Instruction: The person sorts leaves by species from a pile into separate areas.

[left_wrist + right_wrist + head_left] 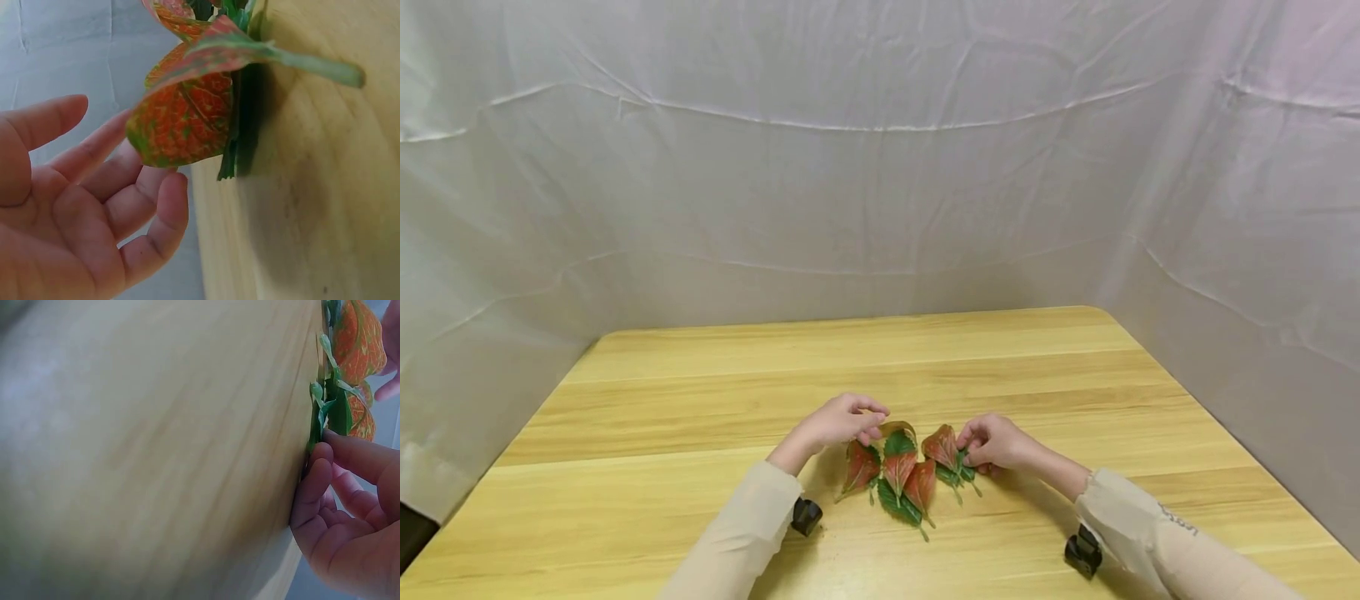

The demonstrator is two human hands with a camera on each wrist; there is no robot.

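Observation:
Several artificial leaves, red and green with pale stems, lie in a cluster on the wooden table. In the head view, a red leaf (pixel 861 468) lies just below my left hand (pixel 844 420), whose fingers are loosely bent. The left wrist view shows that palm with no leaf gripped and the fingertips close beside a curled red-orange leaf (pixel 184 119). At the cluster's right end, my right hand (pixel 997 443) pinches a small green leaf (pixel 322 415) between thumb and fingers, low against the table. A red leaf (pixel 942 447) lies just left of these fingers.
Between the hands are a curled brownish leaf (pixel 898 427), a middle red leaf (pixel 900 472) and a lower green leaf (pixel 897 503). A pale cloth (pixel 880 200) hangs behind and beside the wooden table (pixel 685 400). Black wrist cameras sit under both sleeves.

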